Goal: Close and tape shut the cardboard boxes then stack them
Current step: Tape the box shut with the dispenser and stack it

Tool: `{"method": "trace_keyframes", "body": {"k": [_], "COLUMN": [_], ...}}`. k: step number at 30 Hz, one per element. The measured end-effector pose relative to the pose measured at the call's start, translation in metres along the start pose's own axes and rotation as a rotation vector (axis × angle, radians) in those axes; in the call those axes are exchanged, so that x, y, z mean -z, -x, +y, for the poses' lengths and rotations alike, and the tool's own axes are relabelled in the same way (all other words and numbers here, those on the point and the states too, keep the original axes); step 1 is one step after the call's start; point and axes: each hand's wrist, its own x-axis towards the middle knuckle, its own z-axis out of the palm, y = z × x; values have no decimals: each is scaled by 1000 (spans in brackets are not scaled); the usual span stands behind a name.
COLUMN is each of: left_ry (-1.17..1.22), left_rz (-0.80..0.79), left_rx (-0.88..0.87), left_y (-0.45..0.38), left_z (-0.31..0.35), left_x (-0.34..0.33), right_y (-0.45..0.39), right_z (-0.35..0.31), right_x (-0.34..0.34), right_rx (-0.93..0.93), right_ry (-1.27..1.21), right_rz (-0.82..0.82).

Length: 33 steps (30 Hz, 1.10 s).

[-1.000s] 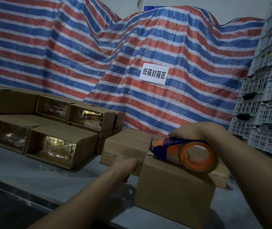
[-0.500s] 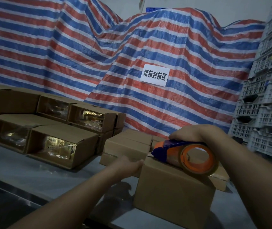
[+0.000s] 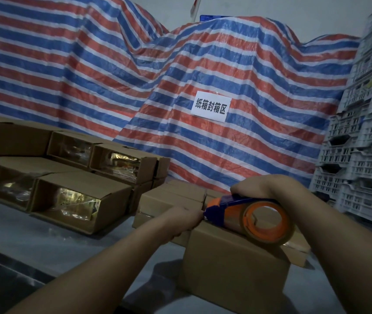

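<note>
Box being taped: closed cardboard box [image 3: 232, 264] on the grey surface [image 3: 44, 241], nearest the camera.
Right hand [image 3: 257, 186]: grip clamped on the tape dispenser [image 3: 253, 214] — its orange roll rests on the box top, blue nose at the far-left edge.
Left hand [image 3: 180, 219]: fingers curled at the box's left top corner, just under the dispenser nose — grip on the box, exact hold hidden.
Behind: closed boxes [image 3: 173, 198] touching it.
Left: open boxes [image 3: 67, 198], lying sideways.
Backdrop: striped tarp [image 3: 135, 75], paper sign [image 3: 211, 106].
</note>
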Motion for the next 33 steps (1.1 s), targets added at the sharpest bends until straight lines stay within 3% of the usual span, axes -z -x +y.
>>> {"method": "trace_keyframes", "body": {"k": [8, 12, 19, 21, 24, 26, 29, 33], "left_ry": [-146, -135, -231, -250, -365, -441, -736, -951], "left_rz": [-23, 15, 46, 112, 304, 231, -39, -37], "left_rx": [13, 11, -33, -82, -322, -481, -549, -608], "left_y": [-2, -1, 1, 0, 8, 19, 31, 40], "left_z": [7, 4, 12, 17, 26, 33, 33, 31], "left_x": [0, 2, -5, -5, -10, -19, -32, -34], "right_y": [8, 24, 31, 30, 29, 29, 30, 34], "right_z": [15, 43, 82, 86, 92, 92, 89, 90], "right_x": [7, 16, -16, -20, -22, -22, -21, -19], "right_rx": [42, -81, -186, -188, -182, -164, -162, -130], "right_ry": [33, 76, 112, 66, 5, -9, 28, 51], "right_rz": [87, -6, 21, 28, 13, 4, 1, 14]}}
